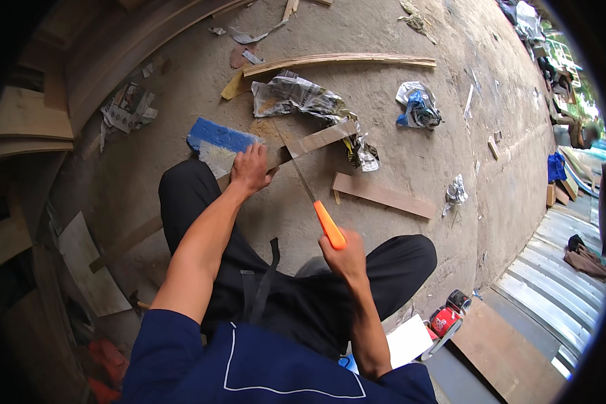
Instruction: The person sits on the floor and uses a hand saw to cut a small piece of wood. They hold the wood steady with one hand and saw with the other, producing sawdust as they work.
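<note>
My right hand is closed round the orange handle of a handsaw. The saw's thin blade lies across a narrow wooden strip, with sawdust on the floor just beyond. My left hand grips the strip close to the blade and presses it down by a blue-painted block. From there the strip seems to carry on to the lower left, partly hidden behind my leg. Its far end reaches over crumpled newspaper.
A loose wooden offcut lies right of the saw. Beyond are a long split strip and balled paper. Wooden panels stand at left. Near my right knee sits a red power tool, with corrugated metal sheets farther right.
</note>
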A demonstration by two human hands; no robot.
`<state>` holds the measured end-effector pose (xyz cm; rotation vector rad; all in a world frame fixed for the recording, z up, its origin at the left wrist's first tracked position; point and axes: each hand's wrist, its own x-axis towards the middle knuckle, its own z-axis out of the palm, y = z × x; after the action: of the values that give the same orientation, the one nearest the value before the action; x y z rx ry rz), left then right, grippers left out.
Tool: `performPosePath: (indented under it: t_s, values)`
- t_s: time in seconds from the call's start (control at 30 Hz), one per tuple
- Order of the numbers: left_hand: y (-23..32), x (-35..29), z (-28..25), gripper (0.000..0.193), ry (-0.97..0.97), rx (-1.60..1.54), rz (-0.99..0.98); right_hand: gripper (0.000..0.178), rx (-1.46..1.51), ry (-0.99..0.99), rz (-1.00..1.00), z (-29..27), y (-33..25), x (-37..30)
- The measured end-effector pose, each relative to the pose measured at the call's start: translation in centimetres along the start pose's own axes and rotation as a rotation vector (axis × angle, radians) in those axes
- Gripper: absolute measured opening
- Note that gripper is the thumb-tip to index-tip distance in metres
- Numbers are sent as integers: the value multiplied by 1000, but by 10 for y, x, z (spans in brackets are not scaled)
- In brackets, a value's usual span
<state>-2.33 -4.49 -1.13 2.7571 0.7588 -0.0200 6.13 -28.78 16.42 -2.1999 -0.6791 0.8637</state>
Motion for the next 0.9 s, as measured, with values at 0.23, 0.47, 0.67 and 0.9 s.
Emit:
performPosePath:
  t_s: [0.23, 0.47, 0.67, 0.9]
  values:
    - [3, 4, -1, 55, -11, -31, 17, 24, -88, 96, -123, 21, 20, 24]
    - [-2, -2, -3, 56, -15, -19, 3, 24, -52, 32, -40, -7, -2, -18]
    - [7, 3, -3, 54, -13, -50, 0, 26, -98, 71, -60, 12, 4, 32]
    - [-1, -10, -2, 54, -86, 8, 137, 23, 50, 16, 14, 18, 6, 5]
